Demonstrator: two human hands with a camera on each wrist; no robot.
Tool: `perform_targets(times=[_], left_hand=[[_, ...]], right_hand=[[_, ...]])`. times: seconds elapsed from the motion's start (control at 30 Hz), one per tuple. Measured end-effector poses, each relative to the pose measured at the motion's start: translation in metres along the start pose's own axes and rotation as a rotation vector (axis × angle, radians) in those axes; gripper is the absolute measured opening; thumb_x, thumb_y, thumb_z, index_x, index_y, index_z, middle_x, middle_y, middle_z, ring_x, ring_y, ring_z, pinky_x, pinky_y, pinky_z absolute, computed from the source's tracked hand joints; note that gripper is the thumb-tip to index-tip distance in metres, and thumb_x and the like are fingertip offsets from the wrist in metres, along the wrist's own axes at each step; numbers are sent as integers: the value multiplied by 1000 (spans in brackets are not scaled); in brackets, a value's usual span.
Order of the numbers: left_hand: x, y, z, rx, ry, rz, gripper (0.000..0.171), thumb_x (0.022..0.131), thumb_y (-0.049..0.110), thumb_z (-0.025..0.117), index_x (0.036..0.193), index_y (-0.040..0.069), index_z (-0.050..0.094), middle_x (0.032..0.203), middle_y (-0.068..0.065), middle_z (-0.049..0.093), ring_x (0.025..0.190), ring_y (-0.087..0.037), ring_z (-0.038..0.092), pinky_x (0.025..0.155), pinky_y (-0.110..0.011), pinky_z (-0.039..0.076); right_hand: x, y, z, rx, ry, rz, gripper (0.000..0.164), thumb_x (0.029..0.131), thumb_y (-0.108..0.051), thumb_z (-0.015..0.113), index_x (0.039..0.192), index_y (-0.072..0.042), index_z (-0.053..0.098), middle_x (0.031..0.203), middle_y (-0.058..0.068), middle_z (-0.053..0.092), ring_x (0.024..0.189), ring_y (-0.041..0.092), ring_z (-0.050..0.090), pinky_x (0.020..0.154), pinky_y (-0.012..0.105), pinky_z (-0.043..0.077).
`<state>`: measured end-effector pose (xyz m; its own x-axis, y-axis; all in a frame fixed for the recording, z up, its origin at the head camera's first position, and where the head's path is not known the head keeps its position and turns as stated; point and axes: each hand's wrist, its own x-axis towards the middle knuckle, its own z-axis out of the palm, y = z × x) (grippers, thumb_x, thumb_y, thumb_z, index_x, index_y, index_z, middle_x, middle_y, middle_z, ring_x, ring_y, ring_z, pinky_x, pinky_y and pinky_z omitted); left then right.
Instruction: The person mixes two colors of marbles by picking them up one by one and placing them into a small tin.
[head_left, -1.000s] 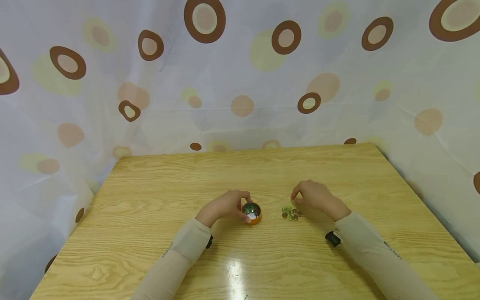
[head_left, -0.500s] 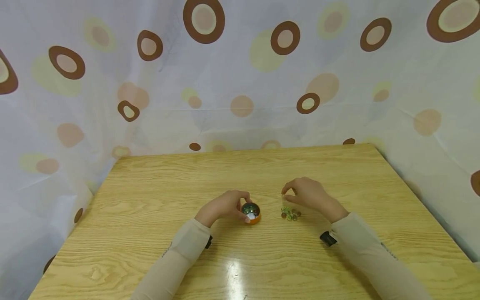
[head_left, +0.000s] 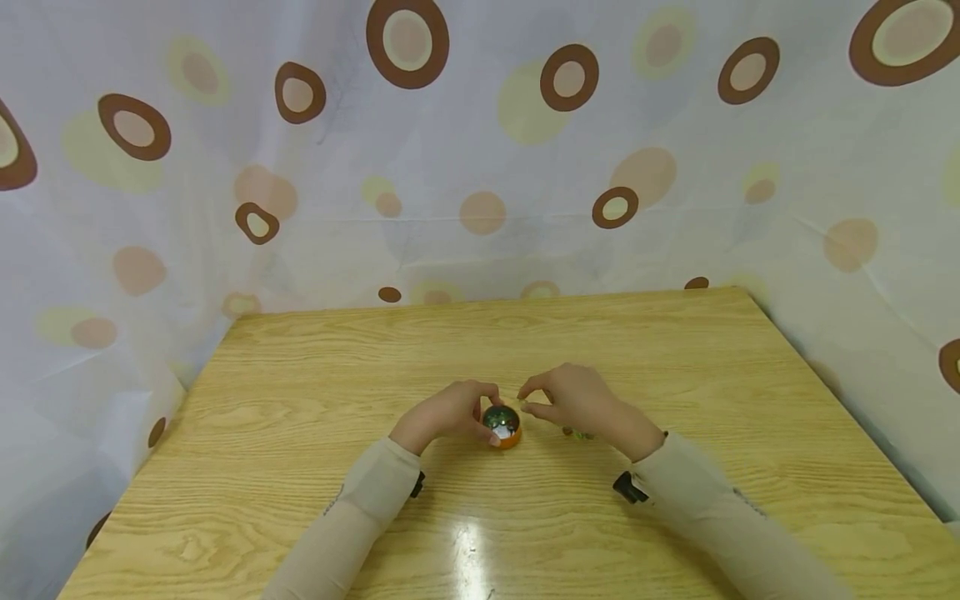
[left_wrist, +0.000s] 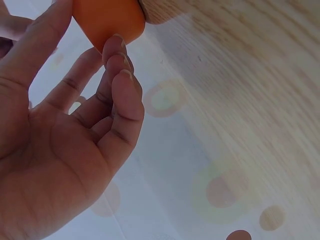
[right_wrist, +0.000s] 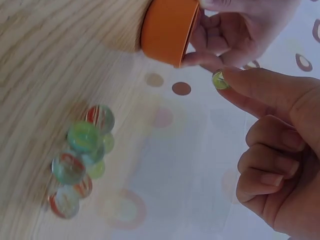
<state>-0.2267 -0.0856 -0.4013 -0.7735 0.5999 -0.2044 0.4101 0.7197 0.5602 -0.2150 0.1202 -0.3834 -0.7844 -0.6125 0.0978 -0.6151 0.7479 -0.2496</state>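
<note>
My left hand (head_left: 453, 412) holds a small orange bowl (head_left: 512, 442) between thumb and fingers at its sides. The bowl stands upright on the table, its inside shiny and mirror-like. In the left wrist view, the bowl's orange wall (left_wrist: 112, 20) meets the fingertips. Pinched between thumb and forefinger of my right hand (head_left: 581, 404) is a green-yellow glass marble (right_wrist: 219, 80), just to the right of the bowl and above the table. The other fingers of that hand are curled in. Several glass marbles (right_wrist: 69, 168), some green and some with red swirls, lie grouped on the table.
The wooden table (head_left: 360, 358) reaches back to a white curtain (head_left: 450, 167) with brown and yellow circles. The curtain also borders the left and right sides. A dark wrist camera (head_left: 628, 488) hangs below the right sleeve. In the head view the right hand partly covers the marbles.
My right hand has moved left from over the marble group to beside the bowl, carrying the pinched marble. The left hand and the bowl have stayed in place.
</note>
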Motion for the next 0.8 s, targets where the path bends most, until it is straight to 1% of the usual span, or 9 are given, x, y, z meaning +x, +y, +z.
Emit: perform_targets(times=[0.1,0.2,0.23,0.37,0.47,0.57,0.67,0.77,0.8], left_hand=[[1,-2,1,-9,0,10,42,68,27,76,101,10,56,65,-2,52,56,-12,45,50,-23,37],[1,-3,2,-15,-2,14,41,69,26,76,101,10,56,64,-2,51,54,-12,44,49,-23,37],[1,-3,2,-16,-4,12,41,69,26,76,101,10,56,63,-2,51,54,-12,44,49,-23,37],[1,-2,1,-14,-7,12,41,69,25,75,102,11,55,62,-2,51,53,-12,45,48,-23,37],[1,-2,1,-18,-10,14,37,70,24,75,99,13,56,64,-2,52,53,-11,45,47,-22,37],[1,-2,1,-27,-12,14,35,71,23,75,97,13,55,65,-2,53,53,-11,44,47,-22,36],[1,-1,1,-24,-13,13,35,71,23,75,98,13,55,65,-2,52,53,-11,44,47,-22,36],[1,-2,1,-19,-10,12,37,70,23,75,100,12,56,64,-1,52,53,-12,44,48,-22,37],[1,-2,1,-18,-10,11,38,70,23,75,101,12,56,63,-1,52,53,-12,45,48,-22,37]], right_hand=[[2,-4,5,-9,7,-33,21,82,-32,62,98,-19,67,62,-8,60,42,0,43,42,20,36],[5,-8,9,-7,17,-60,21,81,-32,63,96,-19,68,76,-6,65,50,1,44,45,20,36],[5,-9,10,-3,21,-68,20,81,-31,64,95,-18,68,78,-6,65,51,1,44,45,20,36],[8,-12,14,8,18,-94,19,80,-30,65,94,-17,69,68,-8,62,45,2,37,41,19,31],[9,-14,17,3,8,-108,19,80,-29,65,95,-18,69,58,-11,55,42,2,33,39,19,27],[10,-16,18,4,13,-117,18,80,-29,65,95,-18,69,55,-11,51,41,1,32,39,18,26],[9,-16,17,14,16,-115,20,79,-29,66,96,-18,69,57,-10,54,42,2,32,39,19,26],[8,-15,15,28,18,-107,21,80,-29,65,97,-17,69,63,-8,59,43,2,35,40,19,28],[7,-15,14,32,21,-105,21,80,-29,65,97,-17,68,68,-7,62,44,2,36,41,19,30]])
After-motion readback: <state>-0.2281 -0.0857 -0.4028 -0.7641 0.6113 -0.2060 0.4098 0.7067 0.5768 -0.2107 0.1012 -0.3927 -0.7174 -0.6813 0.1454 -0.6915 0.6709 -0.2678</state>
